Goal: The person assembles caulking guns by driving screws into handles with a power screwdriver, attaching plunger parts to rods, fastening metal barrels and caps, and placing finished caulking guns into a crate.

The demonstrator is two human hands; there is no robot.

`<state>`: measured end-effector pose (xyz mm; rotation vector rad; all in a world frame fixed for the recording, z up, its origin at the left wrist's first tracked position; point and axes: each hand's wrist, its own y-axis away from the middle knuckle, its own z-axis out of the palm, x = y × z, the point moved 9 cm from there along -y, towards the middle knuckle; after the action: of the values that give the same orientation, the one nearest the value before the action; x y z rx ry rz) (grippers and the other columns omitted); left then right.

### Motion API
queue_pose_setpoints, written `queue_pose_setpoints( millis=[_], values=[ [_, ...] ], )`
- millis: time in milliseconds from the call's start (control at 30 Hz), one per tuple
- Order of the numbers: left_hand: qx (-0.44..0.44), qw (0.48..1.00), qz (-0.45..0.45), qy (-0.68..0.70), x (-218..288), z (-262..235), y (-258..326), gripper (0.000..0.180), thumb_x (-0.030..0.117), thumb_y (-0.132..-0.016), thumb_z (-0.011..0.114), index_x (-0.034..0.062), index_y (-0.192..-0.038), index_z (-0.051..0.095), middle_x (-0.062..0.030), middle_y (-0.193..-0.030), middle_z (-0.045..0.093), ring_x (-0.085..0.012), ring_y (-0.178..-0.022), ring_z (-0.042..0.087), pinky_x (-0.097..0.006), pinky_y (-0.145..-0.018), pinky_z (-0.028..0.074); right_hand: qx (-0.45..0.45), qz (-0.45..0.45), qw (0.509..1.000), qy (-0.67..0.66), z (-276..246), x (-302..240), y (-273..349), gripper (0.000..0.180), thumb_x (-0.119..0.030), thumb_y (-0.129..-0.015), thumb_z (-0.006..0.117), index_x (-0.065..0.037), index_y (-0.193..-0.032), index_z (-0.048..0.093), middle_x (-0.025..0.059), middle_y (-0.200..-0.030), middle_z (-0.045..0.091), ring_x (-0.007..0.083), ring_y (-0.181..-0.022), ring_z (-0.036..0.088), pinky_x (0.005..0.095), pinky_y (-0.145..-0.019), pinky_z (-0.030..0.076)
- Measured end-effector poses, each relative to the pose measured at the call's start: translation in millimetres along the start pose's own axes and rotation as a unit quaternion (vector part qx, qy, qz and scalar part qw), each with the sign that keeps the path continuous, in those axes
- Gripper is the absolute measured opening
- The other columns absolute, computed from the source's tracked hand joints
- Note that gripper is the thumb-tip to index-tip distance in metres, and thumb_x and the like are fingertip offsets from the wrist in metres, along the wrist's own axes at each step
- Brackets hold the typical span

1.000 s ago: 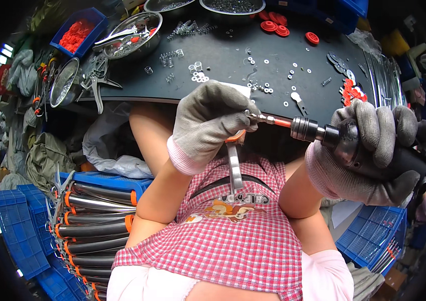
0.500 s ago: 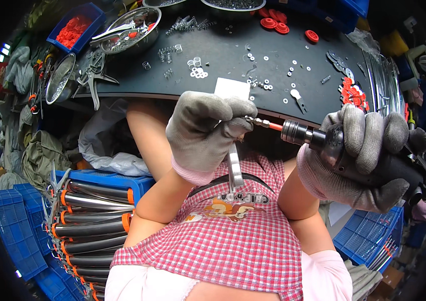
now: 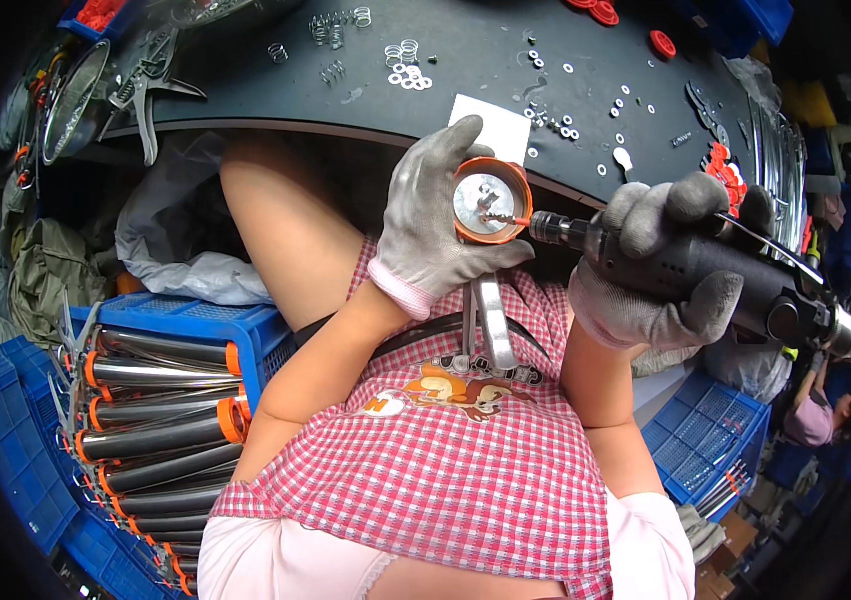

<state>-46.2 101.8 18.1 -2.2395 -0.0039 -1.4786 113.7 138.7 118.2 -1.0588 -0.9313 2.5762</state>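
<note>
My left hand [image 3: 425, 210], in a grey work glove, curls around an orange-rimmed round tube end [image 3: 486, 239]. Its mouth faces up, showing a silvery metal disc [image 3: 468, 190] inside. Below that hand, silver trigger-like levers [image 3: 494, 325] stick out over my apron, seemingly part of the same tool. My gloved right hand [image 3: 625, 310] grips a black power screwdriver [image 3: 690, 265] lying roughly level. Its reddish bit [image 3: 520, 221] reaches over the orange rim to small metal parts on the disc. Whether a screw sits on the tip is too small to tell.
Springs [image 3: 333, 28], white washers [image 3: 410, 77] and small nuts [image 3: 565, 128] lie on the dark table [image 3: 345, 110]. A white block [image 3: 490, 125] stands at its edge. Left, a blue crate [image 3: 170, 305] holds black orange-ended tubes [image 3: 155, 445]. Another blue crate [image 3: 695, 440] stands right.
My left hand has left the bit's tip, where its fingers were pinched, and opened around the orange-rimmed tube end. The screwdriver's bit has come into that mouth. The whole view has shifted.
</note>
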Motion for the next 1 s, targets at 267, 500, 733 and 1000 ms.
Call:
queue_pose_setpoints(
  millis=[267,500,733,1000],
  values=[
    [0.026,0.999,0.029,-0.006,6,-3,2,0.102,0.034,-0.046,0.085,0.0047,-0.13,0.037,-0.0133,-0.11,0.055,-0.0323,-0.106,0.051,-0.043,-0.097,0.036,0.015,0.214,0.977,-0.006,31,41,-7,0.05,-0.029,-0.087,0.049,-0.002,-0.127,0.035,0.0165,-0.099,0.055,0.0161,-0.058,0.055,0.025,-0.042,0.043],
    [0.049,0.997,0.059,-0.019,34,-16,-7,0.088,0.029,-0.048,0.083,0.0029,-0.121,0.043,-0.015,-0.101,0.059,-0.0323,-0.097,0.056,-0.041,-0.089,0.043,-0.088,0.125,0.947,0.284,82,52,-27,0.029,-0.001,-0.08,0.056,0.004,-0.107,0.049,0.0102,-0.081,0.061,0.0096,-0.053,0.054,0.0203,-0.048,0.043],
    [0.046,0.998,0.021,-0.032,11,-9,-1,0.086,0.033,-0.051,0.081,0.006,-0.122,0.042,-0.0138,-0.107,0.056,-0.0314,-0.102,0.053,-0.042,-0.092,0.04,-0.128,0.148,0.949,0.248,77,56,-33,0.02,-0.003,-0.07,0.064,-0.001,-0.09,0.06,-0.0009,-0.069,0.058,0.0062,-0.06,0.053,0.0227,-0.056,0.044],
    [0.015,1.0,0.013,-0.018,2,-1,2,0.094,0.046,-0.051,0.079,0.0035,-0.124,0.039,-0.0143,-0.106,0.056,-0.0333,-0.107,0.05,-0.043,-0.099,0.032,0.051,0.252,0.933,0.253,5,-21,-40,0.029,-0.01,-0.082,0.064,-0.001,-0.107,0.053,0.0061,-0.078,0.059,0.0111,-0.055,0.055,0.0219,-0.046,0.045]
  ],
)
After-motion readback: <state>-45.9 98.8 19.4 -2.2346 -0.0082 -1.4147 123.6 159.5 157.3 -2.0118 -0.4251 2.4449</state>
